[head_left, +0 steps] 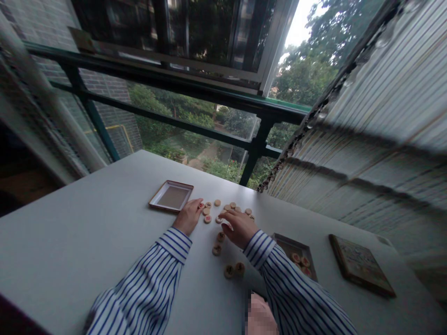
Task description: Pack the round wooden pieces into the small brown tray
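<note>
Many round wooden discs [217, 203] lie on the white table [104, 232], in a loose group around the two hands, and some carry red or dark marks. Behind the table's far edge runs a dark green railing [258, 135], and beyond it are bushes [195, 125] and a brick wall [118, 107]. A pale striped curtain [366, 204] hangs along the right side, close to the table.

The right hand [240, 228] stands in front of several discs and hides them partly. Its fingers are curved, with a gap between thumb and forefinger; whether they grip a disc, I cannot tell. The left hand [188, 217] is well apart from the table's near edge, its fingertips at a red-marked disc [201, 205] on the left border of the group; whether it is pinched, I cannot tell. Four dark-marked discs lie nearer to the person, two of them side by side.

Beside the left hand is a shallow tray [153, 203] with a raised rim, its flat greyish bottom visible. On the other side, an open box [312, 265] contains some red-marked discs, while the right striped sleeve [286, 270] covers part of it. Farther right lies a flat patterned case [363, 265].
</note>
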Motion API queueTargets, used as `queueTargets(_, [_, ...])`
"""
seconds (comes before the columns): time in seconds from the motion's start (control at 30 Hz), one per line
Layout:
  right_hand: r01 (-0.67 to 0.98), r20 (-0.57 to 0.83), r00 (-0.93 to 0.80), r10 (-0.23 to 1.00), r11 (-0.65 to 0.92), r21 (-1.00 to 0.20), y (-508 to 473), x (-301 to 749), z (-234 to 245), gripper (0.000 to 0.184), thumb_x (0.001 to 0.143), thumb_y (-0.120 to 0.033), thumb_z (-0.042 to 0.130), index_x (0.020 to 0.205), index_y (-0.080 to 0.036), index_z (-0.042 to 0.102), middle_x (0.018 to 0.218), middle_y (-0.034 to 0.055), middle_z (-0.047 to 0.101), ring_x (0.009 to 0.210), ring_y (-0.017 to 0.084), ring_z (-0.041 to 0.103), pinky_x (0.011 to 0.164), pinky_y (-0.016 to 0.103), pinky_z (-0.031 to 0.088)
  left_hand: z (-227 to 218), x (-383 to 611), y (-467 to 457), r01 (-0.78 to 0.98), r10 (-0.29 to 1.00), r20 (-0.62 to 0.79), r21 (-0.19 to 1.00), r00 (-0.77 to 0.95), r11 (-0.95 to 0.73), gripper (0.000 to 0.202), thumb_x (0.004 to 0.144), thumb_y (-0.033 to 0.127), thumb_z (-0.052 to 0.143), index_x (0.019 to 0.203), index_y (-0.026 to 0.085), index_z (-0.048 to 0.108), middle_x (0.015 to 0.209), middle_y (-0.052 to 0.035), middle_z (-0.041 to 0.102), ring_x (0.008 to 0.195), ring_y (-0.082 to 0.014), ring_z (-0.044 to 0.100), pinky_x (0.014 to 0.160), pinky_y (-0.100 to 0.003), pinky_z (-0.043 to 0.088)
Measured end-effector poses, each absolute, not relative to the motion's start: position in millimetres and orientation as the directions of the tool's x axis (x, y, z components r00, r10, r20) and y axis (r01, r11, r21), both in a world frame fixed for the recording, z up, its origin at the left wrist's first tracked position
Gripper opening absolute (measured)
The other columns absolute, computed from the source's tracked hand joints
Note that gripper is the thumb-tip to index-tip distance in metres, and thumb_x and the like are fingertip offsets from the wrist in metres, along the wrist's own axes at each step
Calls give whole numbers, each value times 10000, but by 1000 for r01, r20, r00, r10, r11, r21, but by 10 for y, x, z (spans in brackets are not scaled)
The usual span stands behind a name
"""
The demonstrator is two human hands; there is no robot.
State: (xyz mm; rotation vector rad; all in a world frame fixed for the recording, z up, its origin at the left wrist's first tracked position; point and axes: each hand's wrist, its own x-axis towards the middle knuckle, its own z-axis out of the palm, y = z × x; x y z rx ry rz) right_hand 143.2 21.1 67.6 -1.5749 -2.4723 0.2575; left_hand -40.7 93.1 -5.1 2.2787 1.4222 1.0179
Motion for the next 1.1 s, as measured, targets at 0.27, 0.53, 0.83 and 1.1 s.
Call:
queueTargets(0.27, [879, 71, -401, 914, 405, -252, 190, 1450, 691, 311, 778, -195, 457, 1082, -206, 522, 1053, 63, 575, 965, 174, 515, 821, 303, 373, -54, -410, 925, 685, 859, 440, 543, 261, -486, 280, 799, 191, 413, 1060, 142, 502, 999, -102, 594, 949, -202, 548, 852, -370, 447])
queueTargets(0.53, [878, 99, -399, 911, 411, -246, 170, 1477, 684, 304, 777, -214, 449, 1070, -200, 528, 1028, 60, 581, 944, 180, 519, 805, 304, 381, -3, -407, 884, 687, 834, 492, 517, 250, -511, 276, 821, 223, 396, 1068, 143, 491, 991, -100, 591, 951, -195, 544, 862, -350, 432])
queueTargets(0.83, [877, 136, -403, 905, 425, -226, 126, 1538, 737, 279, 781, -236, 461, 1048, -197, 535, 1016, 65, 583, 928, 193, 514, 777, 316, 385, -68, -424, 904, 702, 785, 569, 455, 245, -548, 274, 823, 253, 420, 1063, 146, 494, 988, -95, 604, 945, -201, 556, 861, -340, 429])
queueTargets(1.1, [870, 195, -395, 898, 434, -233, 66, 1616, 728, 291, 778, -225, 476, 1062, -203, 533, 999, 61, 594, 907, 184, 519, 773, 319, 383, -13, -413, 833, 712, 756, 613, 423, 231, -561, 282, 807, 274, 453, 1054, 147, 505, 980, -98, 624, 908, -204, 584, 816, -340, 460])
